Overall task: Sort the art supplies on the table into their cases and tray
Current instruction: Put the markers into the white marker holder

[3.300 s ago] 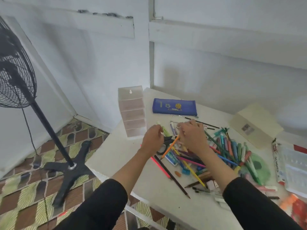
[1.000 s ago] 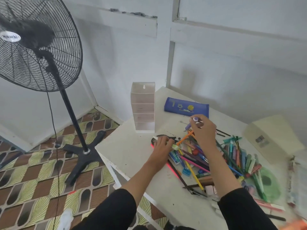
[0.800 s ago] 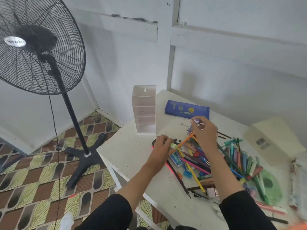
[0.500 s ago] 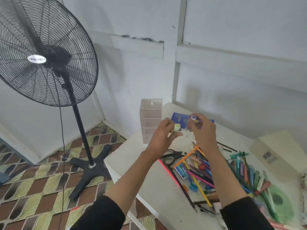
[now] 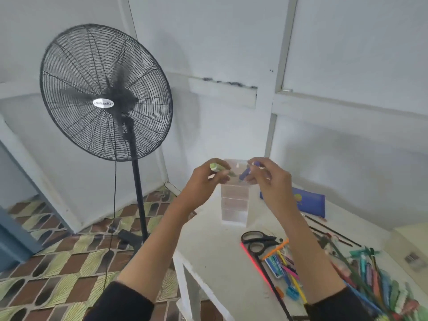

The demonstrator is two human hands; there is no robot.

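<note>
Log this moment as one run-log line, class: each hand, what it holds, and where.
left hand: holds green marker | right hand: holds purple marker | where: raised, in front of clear case | table: scissors, pen pile

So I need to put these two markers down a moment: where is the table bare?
Bare: the near-left corner of the table, bordered by its front edge, the clear drawer case and the scissors. Crowded: right of the scissors, where the pile of pens and pencils spreads toward the cardboard box.
</note>
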